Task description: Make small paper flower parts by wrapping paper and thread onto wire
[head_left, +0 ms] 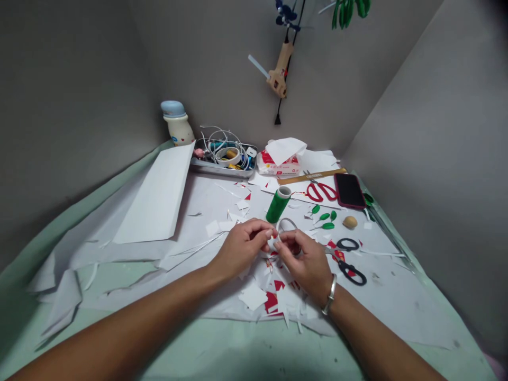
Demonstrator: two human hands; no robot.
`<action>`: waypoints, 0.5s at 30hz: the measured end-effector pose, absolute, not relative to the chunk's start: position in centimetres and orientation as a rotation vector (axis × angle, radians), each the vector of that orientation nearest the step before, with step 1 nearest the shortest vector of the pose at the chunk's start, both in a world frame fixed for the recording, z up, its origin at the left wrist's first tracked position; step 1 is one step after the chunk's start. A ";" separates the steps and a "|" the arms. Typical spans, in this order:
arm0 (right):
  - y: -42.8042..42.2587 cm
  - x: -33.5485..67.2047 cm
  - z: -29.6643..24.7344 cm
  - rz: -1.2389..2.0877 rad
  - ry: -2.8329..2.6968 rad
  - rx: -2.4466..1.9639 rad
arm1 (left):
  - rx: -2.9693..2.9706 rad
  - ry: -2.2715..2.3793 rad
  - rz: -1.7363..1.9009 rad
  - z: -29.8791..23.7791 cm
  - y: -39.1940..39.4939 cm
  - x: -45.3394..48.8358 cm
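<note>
My left hand (248, 242) pinches thumb and forefinger together over the paper scraps; what is between the fingertips is too small to make out. Close beside it, my right hand (307, 262) curls its fingers round a thin white ring that looks like a roll of tape (286, 221), partly hidden by the fingers. Just beyond both hands a spool of green thread (278, 205) stands upright. Below them lie white and red paper scraps (254, 296). Black-handled scissors (352, 272) rest right of my right hand. Thin pale wires (198, 248) lie left of my left hand.
Green leaf pieces (324, 217), a round tan object (350, 222), red-handled scissors (320, 191), a ruler (311, 176) and a phone (350, 191) lie at right. Behind stand a tissue pack (278, 164), a metal tray (222, 170) and a bottle (177, 127). A glue gun (280, 74) hangs above.
</note>
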State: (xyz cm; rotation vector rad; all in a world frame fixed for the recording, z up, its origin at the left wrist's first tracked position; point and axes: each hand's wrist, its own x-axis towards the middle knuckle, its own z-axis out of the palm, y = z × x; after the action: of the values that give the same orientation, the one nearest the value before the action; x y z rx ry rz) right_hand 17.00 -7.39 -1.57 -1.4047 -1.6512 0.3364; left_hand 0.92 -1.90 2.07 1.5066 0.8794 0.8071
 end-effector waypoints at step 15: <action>-7.6 17.3 -1.4 0.500 -1.567 -1.304 | 1.443 0.749 0.705 1.0 -1.7 1.0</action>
State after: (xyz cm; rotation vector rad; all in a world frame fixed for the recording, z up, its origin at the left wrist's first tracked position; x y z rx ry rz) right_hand 17.27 -7.63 -1.41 -1.3044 -1.5671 0.5002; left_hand 0.96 -1.68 0.96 1.4429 0.7485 0.7054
